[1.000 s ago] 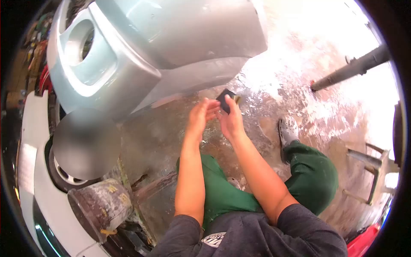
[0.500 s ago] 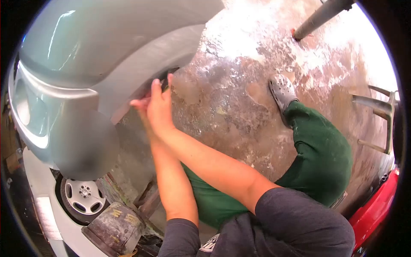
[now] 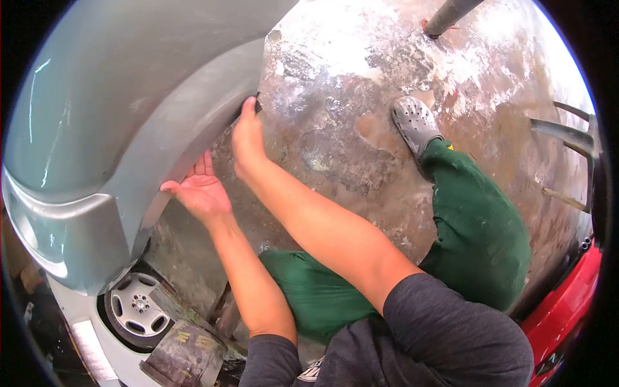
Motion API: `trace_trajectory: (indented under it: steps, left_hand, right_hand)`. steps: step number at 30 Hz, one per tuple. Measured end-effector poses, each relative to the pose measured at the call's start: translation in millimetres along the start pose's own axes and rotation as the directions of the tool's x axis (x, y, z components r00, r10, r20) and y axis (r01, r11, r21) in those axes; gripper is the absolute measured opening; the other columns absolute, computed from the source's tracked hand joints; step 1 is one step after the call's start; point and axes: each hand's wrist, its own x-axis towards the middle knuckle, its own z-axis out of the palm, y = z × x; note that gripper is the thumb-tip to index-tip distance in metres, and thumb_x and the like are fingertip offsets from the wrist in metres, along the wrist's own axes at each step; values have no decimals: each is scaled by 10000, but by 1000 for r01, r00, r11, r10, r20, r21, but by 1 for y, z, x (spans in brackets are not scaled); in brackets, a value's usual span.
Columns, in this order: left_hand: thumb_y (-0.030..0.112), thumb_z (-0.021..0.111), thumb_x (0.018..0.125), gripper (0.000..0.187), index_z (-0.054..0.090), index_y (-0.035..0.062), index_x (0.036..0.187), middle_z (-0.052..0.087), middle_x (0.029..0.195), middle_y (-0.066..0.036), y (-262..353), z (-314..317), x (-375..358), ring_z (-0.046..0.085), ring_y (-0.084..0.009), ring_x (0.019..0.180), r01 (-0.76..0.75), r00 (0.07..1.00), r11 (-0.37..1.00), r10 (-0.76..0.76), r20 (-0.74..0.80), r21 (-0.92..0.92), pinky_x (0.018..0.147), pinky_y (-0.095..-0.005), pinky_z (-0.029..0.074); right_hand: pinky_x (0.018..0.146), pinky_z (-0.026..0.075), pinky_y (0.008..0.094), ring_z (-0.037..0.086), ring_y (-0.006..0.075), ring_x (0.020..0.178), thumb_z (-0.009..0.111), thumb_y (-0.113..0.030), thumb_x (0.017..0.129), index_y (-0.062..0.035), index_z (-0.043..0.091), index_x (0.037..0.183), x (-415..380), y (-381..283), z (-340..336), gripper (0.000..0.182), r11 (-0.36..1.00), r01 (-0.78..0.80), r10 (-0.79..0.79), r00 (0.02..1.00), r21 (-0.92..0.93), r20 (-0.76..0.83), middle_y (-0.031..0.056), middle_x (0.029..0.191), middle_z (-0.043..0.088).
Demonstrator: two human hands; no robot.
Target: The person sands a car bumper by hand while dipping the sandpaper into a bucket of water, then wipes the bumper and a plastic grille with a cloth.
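A silvery-teal car bumper (image 3: 161, 84) fills the upper left, its curved lower edge facing me. My left hand (image 3: 205, 192) is palm up at that edge, fingers stretched out and their tips partly under it, thumb by the panel's outer face. Farther along the same edge, my right hand (image 3: 249, 138) grips the bumper's rim with the thumb up; its other fingers are mostly hidden. Beside the right thumb is a small dark piece (image 3: 258, 105) that I cannot make out.
Below the bumper are a wheel (image 3: 138, 303) of a pale car and a stained bucket-like container (image 3: 184, 355). My leg in green trousers (image 3: 477, 226) and grey clog (image 3: 416, 126) rests on wet concrete (image 3: 335, 148). A post (image 3: 448, 18), chair (image 3: 567, 135) and red panel (image 3: 567, 297) stand around.
My hands, crossed close together before, have moved apart along the edge, the left one nearer to me. The view has shifted, so the bumper sits lower and farther left.
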Motion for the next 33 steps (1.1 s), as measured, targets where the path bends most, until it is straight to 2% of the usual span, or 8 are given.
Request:
trace_trajectory:
  steps: [3,8,9,11,23,26,29,33]
  left_hand:
    - [823,508,797,1105,379,-55,1454,440,1485,-224,-1,-2,-3,448,-352,1366,40,999,999,-40,10,21,1179,-494,325]
    - [812,464,834,1075,366,-56,1462,426,1495,-226,1,6,-3,432,-368,1377,1,1000,998,-1,10,55,1177,-501,332]
    - [807,463,840,1068,368,-58,1461,430,1491,-229,1,6,-3,432,-369,1377,1,999,999,-3,34,51,1175,-501,335]
    - [797,460,851,1055,372,-62,1458,438,1483,-235,6,1,-6,433,-372,1375,9,997,998,-14,76,61,1171,-500,340]
    - [792,493,840,1061,375,-61,1460,467,1483,-185,5,-1,-8,494,-330,1328,49,996,999,-49,72,-6,1152,-449,369]
    - [781,485,854,1037,371,-47,1467,464,1486,-183,11,-3,-6,498,-323,1324,430,903,696,-335,270,-575,1144,-449,377]
    - [772,479,866,1020,363,-37,1475,456,1492,-181,7,-7,-3,496,-318,1326,208,970,964,-182,163,-164,1143,-446,378]
    - [759,472,881,997,351,-24,1486,445,1500,-178,5,-13,-5,494,-311,1328,227,960,967,-202,193,-118,1141,-442,380]
  right_hand:
    - [1247,99,383,64,313,1540,274,-491,1070,83,51,1552,-16,14,11,782,976,77,-97,991,-203,-87,228,1652,67]
    - [1251,58,368,2,326,1541,283,-469,1075,98,57,1546,-5,13,4,771,962,240,-252,964,-128,-86,249,1649,19]
    - [1224,166,359,160,287,1522,310,-473,1078,41,143,1560,-24,12,8,724,945,195,-231,966,-262,-117,202,1631,193]
    - [1253,61,379,1,334,1540,281,-479,1073,106,54,1542,-12,19,1,783,957,185,-191,982,-225,-3,260,1644,26]
    - [1243,25,464,-55,399,1527,353,-435,1073,44,-38,1561,-19,-15,8,787,854,469,-469,881,-227,57,251,1638,-125]
    - [1234,47,501,-42,440,1520,404,-419,1059,8,-29,1576,-70,14,20,798,579,698,-639,709,-421,297,273,1634,-115]
    - [1221,61,541,-33,458,1517,422,-395,1050,-12,-23,1584,-69,28,19,794,362,793,-711,575,-490,405,293,1629,-97]
    - [1215,53,557,-12,445,1522,392,-396,1056,-8,2,1586,-65,20,19,764,516,685,-620,713,-513,328,294,1633,-56]
